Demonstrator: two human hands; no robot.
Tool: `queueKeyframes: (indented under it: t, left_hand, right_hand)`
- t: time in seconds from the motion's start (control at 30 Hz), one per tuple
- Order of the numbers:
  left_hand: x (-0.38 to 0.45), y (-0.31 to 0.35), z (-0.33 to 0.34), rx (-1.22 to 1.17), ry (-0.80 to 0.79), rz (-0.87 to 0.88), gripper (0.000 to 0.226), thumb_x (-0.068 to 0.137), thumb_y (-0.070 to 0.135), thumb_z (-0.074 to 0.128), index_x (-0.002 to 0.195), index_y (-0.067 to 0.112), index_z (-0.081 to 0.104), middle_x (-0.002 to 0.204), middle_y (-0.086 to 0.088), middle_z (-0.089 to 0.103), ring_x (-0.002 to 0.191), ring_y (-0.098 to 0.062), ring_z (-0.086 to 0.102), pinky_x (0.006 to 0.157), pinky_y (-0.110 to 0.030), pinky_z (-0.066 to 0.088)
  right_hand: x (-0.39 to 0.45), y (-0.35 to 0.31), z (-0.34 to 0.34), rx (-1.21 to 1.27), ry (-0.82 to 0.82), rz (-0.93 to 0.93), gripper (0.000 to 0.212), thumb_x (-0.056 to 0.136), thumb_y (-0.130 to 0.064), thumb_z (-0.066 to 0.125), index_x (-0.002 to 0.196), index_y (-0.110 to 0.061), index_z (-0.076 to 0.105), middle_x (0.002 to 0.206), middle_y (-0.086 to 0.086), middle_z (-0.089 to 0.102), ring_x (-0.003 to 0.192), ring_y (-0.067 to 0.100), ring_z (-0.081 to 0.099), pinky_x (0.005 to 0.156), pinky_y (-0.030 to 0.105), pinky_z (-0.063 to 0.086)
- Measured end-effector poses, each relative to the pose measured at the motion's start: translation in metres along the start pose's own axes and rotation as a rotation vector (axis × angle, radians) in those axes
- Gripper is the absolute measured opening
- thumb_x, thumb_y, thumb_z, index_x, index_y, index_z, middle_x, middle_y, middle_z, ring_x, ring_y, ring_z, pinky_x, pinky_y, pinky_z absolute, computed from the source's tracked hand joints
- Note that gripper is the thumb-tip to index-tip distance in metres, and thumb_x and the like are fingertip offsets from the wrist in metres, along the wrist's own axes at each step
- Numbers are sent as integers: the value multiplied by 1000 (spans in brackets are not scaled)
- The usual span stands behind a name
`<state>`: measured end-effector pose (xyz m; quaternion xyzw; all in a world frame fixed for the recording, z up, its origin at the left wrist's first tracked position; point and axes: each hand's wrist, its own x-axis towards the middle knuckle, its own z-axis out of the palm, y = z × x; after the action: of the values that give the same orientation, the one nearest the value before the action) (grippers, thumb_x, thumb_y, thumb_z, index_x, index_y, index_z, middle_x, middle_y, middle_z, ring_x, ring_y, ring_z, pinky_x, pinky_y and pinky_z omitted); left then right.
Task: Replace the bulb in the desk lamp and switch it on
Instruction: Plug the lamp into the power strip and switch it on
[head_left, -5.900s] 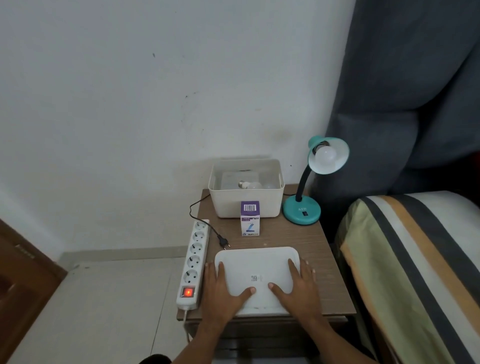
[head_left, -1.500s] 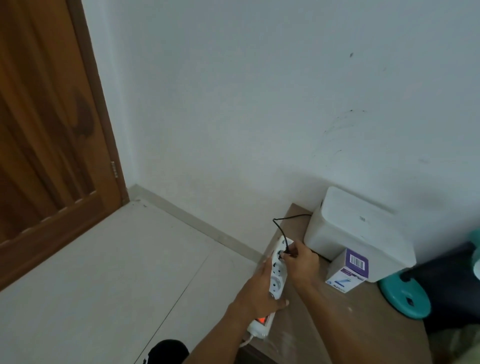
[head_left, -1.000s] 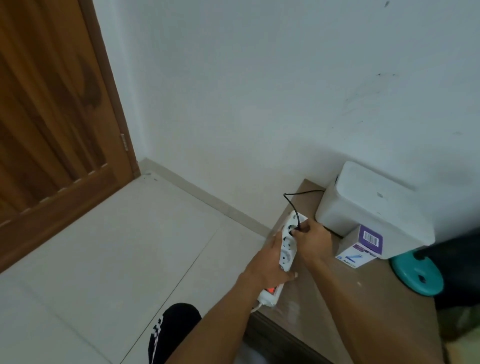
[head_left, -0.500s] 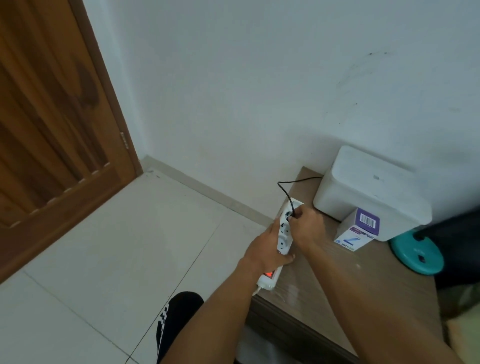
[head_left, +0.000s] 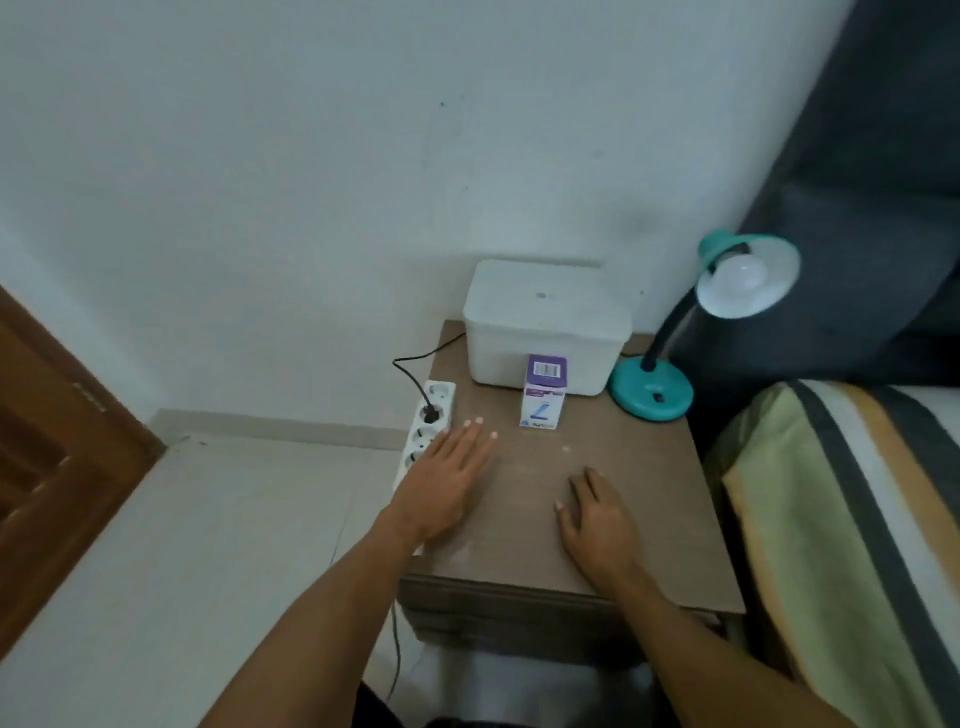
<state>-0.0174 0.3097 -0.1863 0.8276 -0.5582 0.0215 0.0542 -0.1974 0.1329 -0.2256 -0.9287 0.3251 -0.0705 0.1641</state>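
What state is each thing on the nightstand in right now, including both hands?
Plug: seated in the strip's second socket.
Power strip: partly under the left hand; switch hidden.
Box: lid on.
Carton: upright, closed.
Lamp: bulb fitted, not clearly lit.
Left hand: flat, empty.
Right hand: flat on the nightstand, empty.

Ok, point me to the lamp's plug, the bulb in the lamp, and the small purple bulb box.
plug (head_left: 430, 414), head view, on its black body seated in the power strip.
bulb (head_left: 740, 274), head view, on the white globe inside the teal shade.
purple bulb box (head_left: 544, 397), head view, on its front face.
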Motion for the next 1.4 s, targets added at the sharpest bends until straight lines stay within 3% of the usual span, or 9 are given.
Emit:
queueKeyframes:
  t: [0.1, 0.33, 0.53, 0.67, 0.77, 1.03, 1.2, 1.3, 1.4]
  left_hand:
    - [18, 36, 10, -75, -60, 75, 77, 101, 28, 50, 162, 20, 4, 170, -10, 3, 157, -25, 4, 122, -35, -8]
    - [94, 117, 37, -234, -96, 92, 73, 104, 43, 45, 163, 19, 8, 170, -9, 7, 156, -24, 10, 122, -30, 0]
    - [171, 125, 52, -267, -117, 51, 75, 106, 54, 25, 161, 14, -6, 168, -6, -13, 154, -17, -13, 125, -35, -5]
    - [202, 119, 59, -293, -140, 87, 74, 106, 55, 23, 161, 17, -8, 169, -4, -14, 154, -15, -14, 125, -36, -2]
    - [217, 119, 69, -304, -128, 101, 72, 106, 55, 22, 161, 18, -6, 169, -2, -11, 155, -13, -14, 126, -36, -2]
    - [220, 118, 85, -360, 4, 74, 65, 108, 49, 27, 162, 14, 16, 170, -4, 10, 157, -16, 3, 127, -35, 9]
    - [220, 118, 86, -374, 12, 66, 69, 105, 52, 22, 160, 9, 23, 168, -8, 16, 156, -19, 9, 127, -40, 15]
    - [222, 119, 85, -385, 33, 67, 70, 104, 51, 25, 158, 6, 28, 166, -12, 22, 156, -23, 15, 126, -43, 20]
    - [222, 120, 82, -368, 28, 59, 69, 105, 52, 25, 160, 10, 23, 168, -9, 18, 156, -19, 10, 127, -36, 14]
  right_hand:
    - [-1, 40, -10, -9, 19, 60, 63, 98, -49, 46, 149, -13, 38, 157, 11, 35, 143, 25, 34, 119, 37, 22]
    - [38, 93, -31, -60, 40, 137, 66, 102, -39, 37, 153, 0, 23, 159, 20, 26, 149, 30, 22, 123, 41, 14]
    - [95, 112, -32, -15, 19, 110, 61, 106, -29, 29, 156, -1, 7, 164, 17, 6, 153, 29, 2, 122, 39, 1]
    - [125, 117, -31, -36, 76, 17, 60, 105, -24, 35, 156, -2, 11, 164, 18, 10, 152, 31, 6, 122, 42, 4]
    - [136, 124, -25, -29, 105, -12, 63, 102, -22, 43, 155, -2, 16, 163, 18, 15, 152, 32, 11, 122, 49, 16]
    - [138, 124, -16, 27, 202, -21, 65, 89, -12, 54, 148, 5, 33, 155, 25, 33, 147, 38, 27, 118, 50, 27]
    - [135, 122, -18, -4, 210, -35, 60, 93, -20, 40, 147, 6, 35, 153, 28, 34, 146, 40, 28, 120, 48, 23]
    - [136, 122, -19, -14, 218, -38, 59, 96, -20, 45, 149, 5, 33, 154, 27, 33, 147, 39, 25, 121, 48, 22]
    - [137, 121, -20, -10, 226, -42, 61, 96, -20, 48, 149, 4, 32, 156, 25, 31, 148, 38, 24, 121, 47, 20]
